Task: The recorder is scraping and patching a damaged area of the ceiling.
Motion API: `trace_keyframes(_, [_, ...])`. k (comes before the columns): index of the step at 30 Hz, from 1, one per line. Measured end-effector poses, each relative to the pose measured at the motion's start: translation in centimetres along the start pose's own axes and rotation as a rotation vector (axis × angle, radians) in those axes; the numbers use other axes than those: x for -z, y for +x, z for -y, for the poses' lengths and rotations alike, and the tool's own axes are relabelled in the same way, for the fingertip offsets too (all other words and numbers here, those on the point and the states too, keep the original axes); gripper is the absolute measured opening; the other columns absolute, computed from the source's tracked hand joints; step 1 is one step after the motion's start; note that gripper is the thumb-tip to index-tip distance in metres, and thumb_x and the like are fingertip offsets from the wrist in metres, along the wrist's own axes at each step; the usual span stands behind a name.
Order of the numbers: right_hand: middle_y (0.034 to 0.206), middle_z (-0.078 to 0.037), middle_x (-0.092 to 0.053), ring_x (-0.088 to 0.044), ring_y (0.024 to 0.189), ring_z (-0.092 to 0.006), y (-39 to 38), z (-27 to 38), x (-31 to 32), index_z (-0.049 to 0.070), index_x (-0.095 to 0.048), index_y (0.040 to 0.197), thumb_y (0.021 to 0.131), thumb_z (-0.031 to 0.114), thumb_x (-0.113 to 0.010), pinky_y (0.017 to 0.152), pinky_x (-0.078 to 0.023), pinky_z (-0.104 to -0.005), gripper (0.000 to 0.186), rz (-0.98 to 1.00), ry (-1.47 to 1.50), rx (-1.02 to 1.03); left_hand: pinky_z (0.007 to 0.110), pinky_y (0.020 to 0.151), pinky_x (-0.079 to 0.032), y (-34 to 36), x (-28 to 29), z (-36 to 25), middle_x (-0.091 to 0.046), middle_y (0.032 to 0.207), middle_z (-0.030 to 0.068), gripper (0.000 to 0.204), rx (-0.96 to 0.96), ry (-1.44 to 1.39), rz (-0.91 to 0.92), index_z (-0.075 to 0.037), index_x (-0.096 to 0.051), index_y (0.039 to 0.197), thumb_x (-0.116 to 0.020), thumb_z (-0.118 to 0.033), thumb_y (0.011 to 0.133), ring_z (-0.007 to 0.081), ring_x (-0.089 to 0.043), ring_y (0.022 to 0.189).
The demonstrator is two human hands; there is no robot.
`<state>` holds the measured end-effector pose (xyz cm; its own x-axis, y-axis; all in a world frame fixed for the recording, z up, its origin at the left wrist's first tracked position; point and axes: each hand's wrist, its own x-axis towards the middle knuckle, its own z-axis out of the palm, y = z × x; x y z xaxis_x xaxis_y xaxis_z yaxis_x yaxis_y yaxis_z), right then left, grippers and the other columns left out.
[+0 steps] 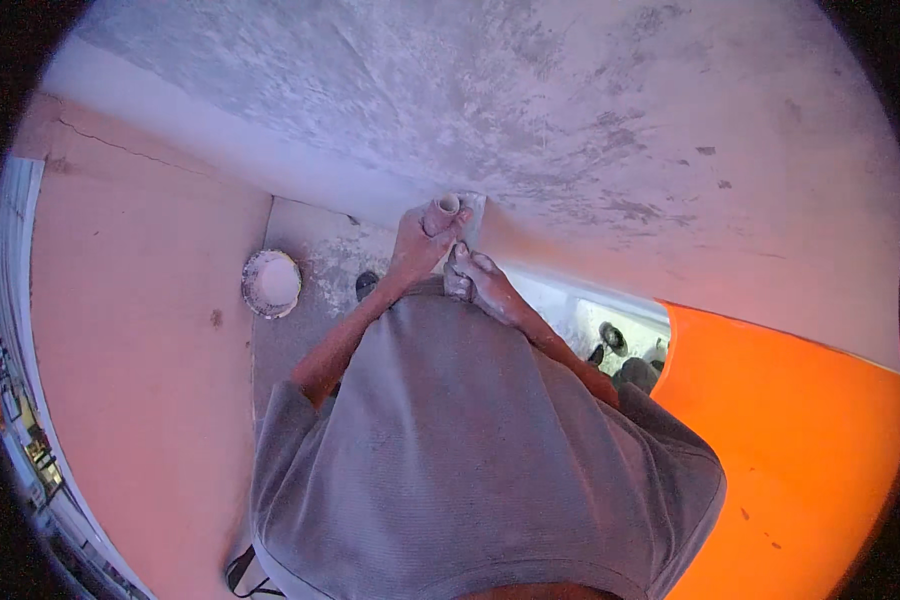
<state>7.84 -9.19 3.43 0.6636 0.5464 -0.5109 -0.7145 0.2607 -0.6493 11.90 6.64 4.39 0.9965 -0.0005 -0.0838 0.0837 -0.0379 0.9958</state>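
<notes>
Both my hands are close together in front of my chest, near the mottled grey wall [530,110]. My left hand [415,245] is closed around a short round piece with a hollow, pale end [448,204], perhaps a tool handle; its kind is not clear. Just beyond it shows a flat greyish strip [477,215], partly hidden by my fingers. Below and to the right, my right hand [485,285] has its fingers curled, with whitish dust on them. Whatever it may hold is hidden.
On the floor at left stands a round bucket [272,283] with whitish material inside. A pinkish wall [140,300] rises left of it. To the right is a bright orange surface [790,440]. Dark objects [613,338] lie in a lit opening beyond my right arm.
</notes>
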Motion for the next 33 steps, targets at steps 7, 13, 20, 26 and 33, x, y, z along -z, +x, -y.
trace_keyframes(7, [0.078,0.005,-0.044,-0.045,0.070,-0.0074,-0.1,-3.1,2.0,0.011,-0.050,0.092,0.107,0.033,-0.046,0.064,-0.038,-0.0248,0.026,-0.197,-0.061,0.033,0.029,0.055,-0.041,-0.9,-0.7,-0.2,-0.057,0.062,-0.0038,0.031,0.023,0.075,0.029,-0.003,-0.063,0.075,-0.074,-0.027,0.091,0.0060,-0.045,0.059])
trace_keyframes(13, [0.090,0.000,-0.059,-0.054,0.082,-0.0105,-0.5,-3.3,2.8,0.003,-0.056,0.102,0.106,0.038,-0.047,0.075,-0.044,-0.0291,0.036,-0.160,0.041,0.012,0.029,0.055,-0.043,-0.4,-1.7,1.0,-0.060,0.062,-0.0004,0.029,0.013,0.065,0.045,-0.002,-0.066,0.076,-0.073,-0.026,0.092,0.0050,-0.050,0.060])
trace_keyframes(20, [0.079,0.003,-0.047,-0.045,0.071,-0.0091,0.5,-3.6,3.5,0.009,-0.052,0.095,0.107,0.040,-0.043,0.065,-0.038,-0.0273,0.034,-0.054,0.025,0.094,0.035,0.066,-0.050,0.3,-1.7,0.3,-0.069,0.074,0.0090,0.038,0.027,0.138,0.052,-0.001,-0.070,0.094,-0.076,-0.037,0.086,0.0113,-0.056,0.068])
trace_keyframes(26, [0.077,0.004,-0.043,-0.042,0.067,-0.0087,0.0,-0.6,0.6,0.011,-0.050,0.095,0.107,0.039,-0.043,0.060,-0.035,-0.0261,0.031,-0.049,0.071,0.085,0.036,0.062,-0.048,1.2,-1.1,1.2,-0.063,0.068,0.0068,0.036,-0.001,0.221,0.129,0.000,-0.068,0.090,-0.075,-0.035,0.087,0.0090,-0.051,0.066])
trace_keyframes(33, [0.077,0.005,-0.036,-0.040,0.069,-0.0078,1.1,-0.2,1.0,0.013,-0.045,0.095,0.108,0.033,-0.041,0.064,-0.035,-0.0259,0.024,-0.076,-0.067,0.078,0.032,0.057,-0.047,1.7,-0.4,-0.6,-0.064,0.065,0.0048,0.028,-0.087,0.167,0.098,0.001,-0.068,0.085,-0.074,-0.027,0.090,0.0079,-0.053,0.062])
